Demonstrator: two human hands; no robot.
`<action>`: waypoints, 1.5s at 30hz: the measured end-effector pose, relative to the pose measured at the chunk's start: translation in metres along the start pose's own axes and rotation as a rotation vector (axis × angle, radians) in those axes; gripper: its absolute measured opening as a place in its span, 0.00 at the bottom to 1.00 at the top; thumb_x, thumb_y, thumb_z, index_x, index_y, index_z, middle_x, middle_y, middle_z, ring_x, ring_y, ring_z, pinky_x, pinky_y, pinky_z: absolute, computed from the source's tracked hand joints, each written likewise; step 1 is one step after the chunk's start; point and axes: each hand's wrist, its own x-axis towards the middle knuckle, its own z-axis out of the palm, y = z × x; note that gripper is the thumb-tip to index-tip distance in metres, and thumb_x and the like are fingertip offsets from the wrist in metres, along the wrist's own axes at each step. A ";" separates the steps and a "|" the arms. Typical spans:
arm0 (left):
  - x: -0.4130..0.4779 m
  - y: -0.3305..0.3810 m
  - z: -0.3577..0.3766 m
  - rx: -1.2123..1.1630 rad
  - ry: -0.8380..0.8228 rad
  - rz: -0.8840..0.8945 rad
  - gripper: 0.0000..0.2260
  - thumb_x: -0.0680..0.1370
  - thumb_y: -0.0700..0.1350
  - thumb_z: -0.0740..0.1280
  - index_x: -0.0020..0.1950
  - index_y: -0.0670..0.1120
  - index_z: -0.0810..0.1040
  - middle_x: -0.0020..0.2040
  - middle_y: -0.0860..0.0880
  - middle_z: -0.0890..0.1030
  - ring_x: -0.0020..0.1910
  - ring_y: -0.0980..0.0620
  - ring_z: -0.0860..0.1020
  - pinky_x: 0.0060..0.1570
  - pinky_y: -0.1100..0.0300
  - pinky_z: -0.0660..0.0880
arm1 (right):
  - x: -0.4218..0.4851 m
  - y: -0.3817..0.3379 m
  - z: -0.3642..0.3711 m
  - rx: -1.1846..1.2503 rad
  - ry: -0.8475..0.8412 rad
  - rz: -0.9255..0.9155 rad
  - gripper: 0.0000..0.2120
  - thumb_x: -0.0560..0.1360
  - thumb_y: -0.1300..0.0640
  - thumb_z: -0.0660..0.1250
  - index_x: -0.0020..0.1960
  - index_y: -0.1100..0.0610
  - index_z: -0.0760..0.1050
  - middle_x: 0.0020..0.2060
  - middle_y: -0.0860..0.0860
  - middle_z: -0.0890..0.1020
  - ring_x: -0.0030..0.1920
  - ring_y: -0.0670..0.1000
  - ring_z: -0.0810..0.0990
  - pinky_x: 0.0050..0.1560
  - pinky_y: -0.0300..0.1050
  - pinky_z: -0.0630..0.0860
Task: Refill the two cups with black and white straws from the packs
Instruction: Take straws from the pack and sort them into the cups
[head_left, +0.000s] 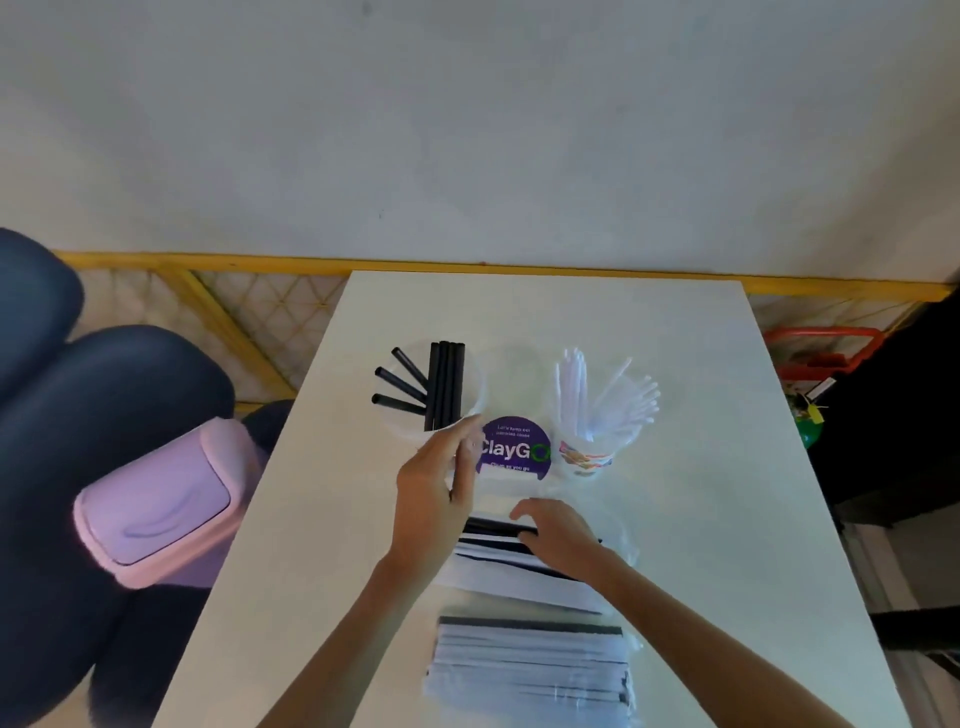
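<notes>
Nearest the camera lies a flat pack of wrapped straws (530, 670), pale with a dark band along its far edge, on the white table (727, 519). Just beyond it is a second pack (519, 569) in clear plastic, with a few black straws (491, 527) showing at its far side.

The right hand (558, 532) lies palm down over those black straws, its fingers reaching left across them. Whether it grips them or only rests on them cannot be told.

The left hand (436, 478) is raised beside it, fingers stretched and loosely apart, holding nothing visible. Its fingertips (467, 423) are at the near rim of the left cup (478, 389).

That clear cup holds seven or so black cup straws (444, 384): several upright together, three leaning left.

To the right stands the other clear cup (587, 460), printed near its base, holding a spread of white straws (597, 400). Between the two cups a round purple sticker (514, 449) reads "ClayGo".

Left of the table stands a pink bin (156, 499) with a swing lid. Behind runs a yellow lattice frame (260, 312).
</notes>
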 end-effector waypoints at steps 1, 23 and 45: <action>-0.005 -0.003 -0.003 -0.008 0.001 -0.023 0.15 0.79 0.47 0.57 0.59 0.43 0.78 0.48 0.50 0.83 0.46 0.58 0.81 0.46 0.60 0.79 | 0.004 0.001 0.002 -0.025 -0.004 0.000 0.16 0.77 0.57 0.63 0.65 0.53 0.72 0.66 0.51 0.74 0.66 0.53 0.71 0.66 0.43 0.66; -0.048 -0.041 -0.011 0.092 -0.105 -0.188 0.13 0.77 0.46 0.60 0.58 0.44 0.79 0.45 0.52 0.82 0.43 0.59 0.80 0.45 0.65 0.77 | 0.022 0.002 0.019 -0.232 -0.117 -0.031 0.20 0.75 0.55 0.66 0.64 0.60 0.69 0.61 0.57 0.73 0.61 0.57 0.72 0.59 0.47 0.70; -0.049 -0.046 -0.004 0.118 -0.171 -0.223 0.14 0.76 0.44 0.60 0.59 0.44 0.78 0.48 0.51 0.82 0.46 0.59 0.78 0.45 0.64 0.77 | 0.014 0.004 0.006 -0.043 -0.109 0.038 0.17 0.77 0.55 0.64 0.64 0.58 0.74 0.60 0.56 0.77 0.60 0.57 0.74 0.60 0.43 0.69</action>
